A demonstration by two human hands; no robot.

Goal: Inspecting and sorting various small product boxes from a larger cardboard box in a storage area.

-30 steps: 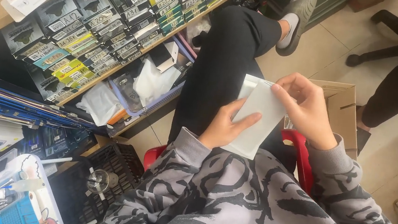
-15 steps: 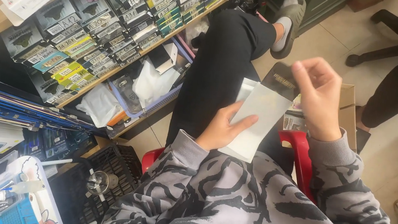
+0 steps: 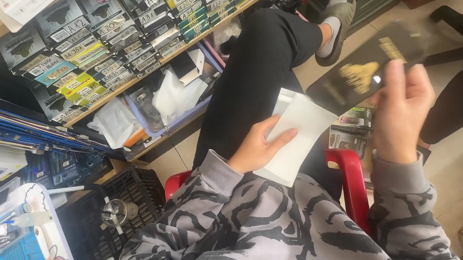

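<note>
Since the earlier frames the right hand (image 3: 402, 110) has lifted away from the white envelope (image 3: 295, 136) and risen toward the upper right, now carrying a flat black card with gold print (image 3: 368, 67); the left hand (image 3: 256, 145) has stayed on the lap. At far left, the shelf (image 3: 151, 61) holds rows of small packaged boxes (image 3: 108, 32), with a black mesh basket (image 3: 115, 215) below it beside the counter edge. At centre, the left hand lies flat on the white envelope, fingers (image 3: 280, 139) extended and spread over its face, thumb under the near edge, pressing it against the black trouser leg (image 3: 257, 62). The envelope's long axis runs from lower left to upper right, its open end pointing toward the right hand. At right, the right hand's fingers are closed around the lower edge of the black card, which is blurred; the exact grip cannot be told. The card is held above and to the right of the envelope, well apart from it, with its long axis roughly parallel to the envelope's. The red chair arm (image 3: 355, 180) lies beneath the right wrist.
</note>
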